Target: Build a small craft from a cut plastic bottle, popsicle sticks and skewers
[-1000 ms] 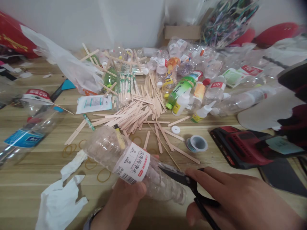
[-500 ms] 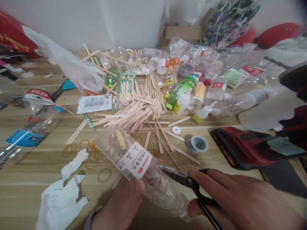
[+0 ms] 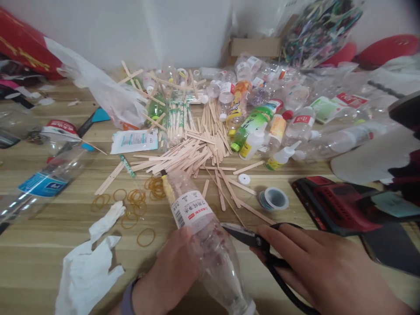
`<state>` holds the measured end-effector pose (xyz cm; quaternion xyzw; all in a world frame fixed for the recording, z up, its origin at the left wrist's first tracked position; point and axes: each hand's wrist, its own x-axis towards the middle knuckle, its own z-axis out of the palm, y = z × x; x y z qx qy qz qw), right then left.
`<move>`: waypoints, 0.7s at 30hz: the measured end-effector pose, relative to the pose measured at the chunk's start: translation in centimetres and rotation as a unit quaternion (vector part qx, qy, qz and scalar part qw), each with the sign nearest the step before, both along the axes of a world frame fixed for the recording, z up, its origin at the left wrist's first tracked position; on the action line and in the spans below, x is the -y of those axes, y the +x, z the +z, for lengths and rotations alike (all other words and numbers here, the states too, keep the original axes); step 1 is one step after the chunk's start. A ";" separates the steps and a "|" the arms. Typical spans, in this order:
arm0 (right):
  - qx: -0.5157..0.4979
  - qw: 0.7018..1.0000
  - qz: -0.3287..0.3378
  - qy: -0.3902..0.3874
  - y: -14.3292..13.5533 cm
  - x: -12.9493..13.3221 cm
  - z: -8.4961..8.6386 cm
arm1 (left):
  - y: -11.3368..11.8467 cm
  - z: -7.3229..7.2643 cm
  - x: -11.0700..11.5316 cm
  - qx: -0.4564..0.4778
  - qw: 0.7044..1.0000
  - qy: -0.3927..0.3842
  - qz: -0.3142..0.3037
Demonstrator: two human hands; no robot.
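Observation:
My left hand [image 3: 170, 267] is closed round a clear plastic bottle [image 3: 223, 271] with a white label in red and black print. The bottle lies slanted, its neck toward me at the lower edge and its base pointing away. My right hand [image 3: 315, 258] grips black-handled scissors [image 3: 244, 236]. The blade tips are at the bottle's side, just past the label; whether they pierce the plastic I cannot tell. A yellow object with a dark tip [image 3: 168, 188] shows along the bottle's far left side, partly hidden by it.
Wooden craft sticks [image 3: 187, 155] lie heaped behind the bottle. Rubber bands [image 3: 136, 199] and torn white paper [image 3: 87, 271] are at left. A wire spool [image 3: 274, 199] and a red-and-black power tool [image 3: 331, 205] are at right. Several bottles, including a green one [image 3: 251, 127], crowd the back.
The bottle has turned in my left hand, its neck swinging down toward me and its base more away. The yellow object now shows at its left edge. The scissors stay at its side.

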<state>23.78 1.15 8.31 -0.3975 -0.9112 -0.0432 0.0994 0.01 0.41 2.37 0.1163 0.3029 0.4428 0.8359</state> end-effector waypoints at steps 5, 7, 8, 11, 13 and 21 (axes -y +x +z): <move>-0.038 0.998 -0.037 -0.033 0.2 -0.2 -0.3 | 0.1 -0.2 -0.5 0.088 0.995 -0.015 -0.040; -0.061 0.994 -0.043 -0.080 0.1 -0.1 -0.5 | 0.0 -0.3 -0.5 0.089 0.995 -0.018 -0.032; -0.071 0.991 -0.044 -0.106 0.1 -0.1 -0.6 | 0.0 -0.3 -0.4 0.084 0.996 -0.020 -0.033; -0.102 0.979 -0.054 -0.167 -0.3 0.2 -0.9 | -0.1 -0.1 -0.1 0.054 0.998 -0.014 -0.029; -0.123 0.973 -0.058 -0.187 -0.5 0.4 -0.9 | -0.1 0.2 0.0 0.040 0.999 -0.003 -0.021; -0.109 0.972 -0.068 -0.196 -0.6 0.5 -0.7 | -0.1 0.7 0.4 -0.022 0.999 0.024 0.007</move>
